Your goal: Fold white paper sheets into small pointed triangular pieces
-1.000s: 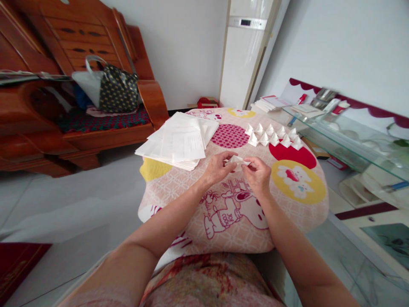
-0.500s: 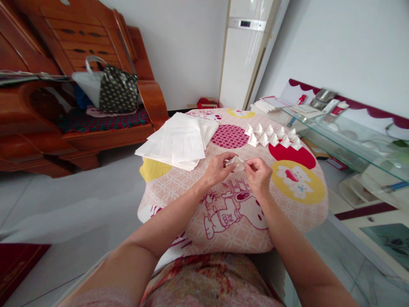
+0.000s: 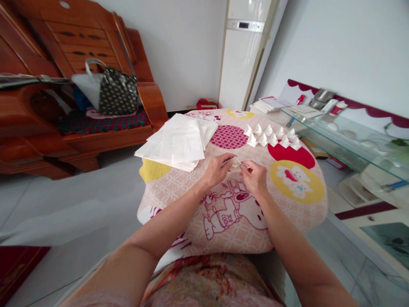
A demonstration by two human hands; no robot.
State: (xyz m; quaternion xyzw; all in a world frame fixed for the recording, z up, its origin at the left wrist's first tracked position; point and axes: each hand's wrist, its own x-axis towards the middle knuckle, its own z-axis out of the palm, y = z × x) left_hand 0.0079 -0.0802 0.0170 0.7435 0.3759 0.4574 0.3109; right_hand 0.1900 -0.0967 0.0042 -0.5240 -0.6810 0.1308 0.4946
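Covering both ends of a small folded white paper (image 3: 235,163), your own fingers hid much of its shape, so its exact folds could not be made out. The lower sheets of the paper stack (image 3: 172,143) were mostly buried under the top ones. The frame cut off the wooden bench (image 3: 150,102) on your left, the glass shelf (image 3: 348,145) on your right and a dark red object (image 3: 22,273) at the lower left. Print on the top sheets was too faint to read; on the tablecloth (image 3: 175,189), the cartoon dog's shirt (image 3: 227,218) read "COOL" beneath a blurrier word. Your left hand (image 3: 218,170) had thumb and fingers closed on the paper's left end; your right hand (image 3: 255,175) pinched its right end, fingers curled. It sat between your hands, right of the stack and nearer you than the two rows of white paper shapes (image 3: 272,140).
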